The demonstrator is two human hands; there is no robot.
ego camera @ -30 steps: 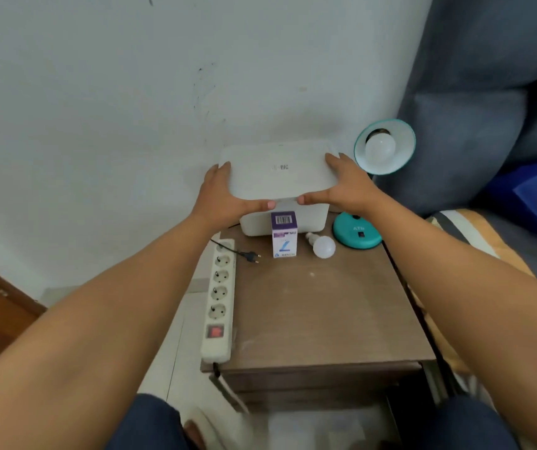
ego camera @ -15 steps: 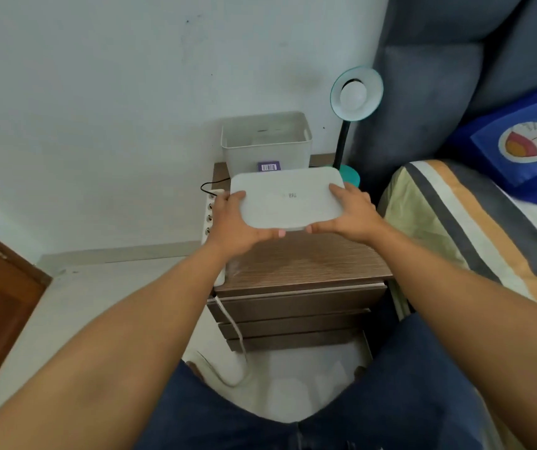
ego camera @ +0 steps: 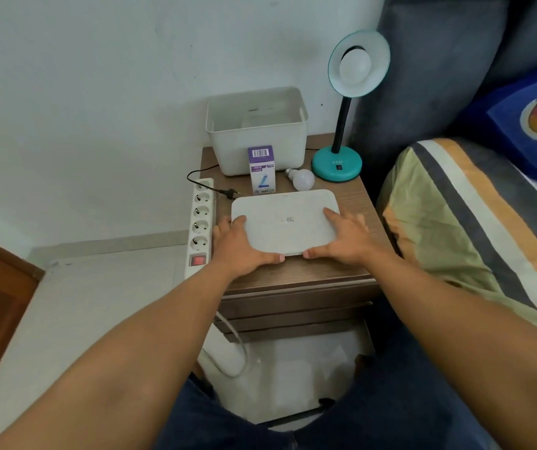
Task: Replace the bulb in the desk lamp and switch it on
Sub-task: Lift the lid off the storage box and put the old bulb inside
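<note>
My left hand [ego camera: 240,246] and right hand [ego camera: 346,237] clasp the white lid [ego camera: 285,220] flat on the desk [ego camera: 296,271]; at twelve o'clock lies the spare bulb [ego camera: 302,179], probably light, slippery, fragile; I'd cup its globe.

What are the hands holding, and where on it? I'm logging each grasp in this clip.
Both hands hold the white lid flat over the nightstand: left hand at its left edge, right hand at its right edge.

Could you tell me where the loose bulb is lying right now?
The loose bulb lies on the nightstand, between the purple bulb box and the lamp's teal base.
</note>
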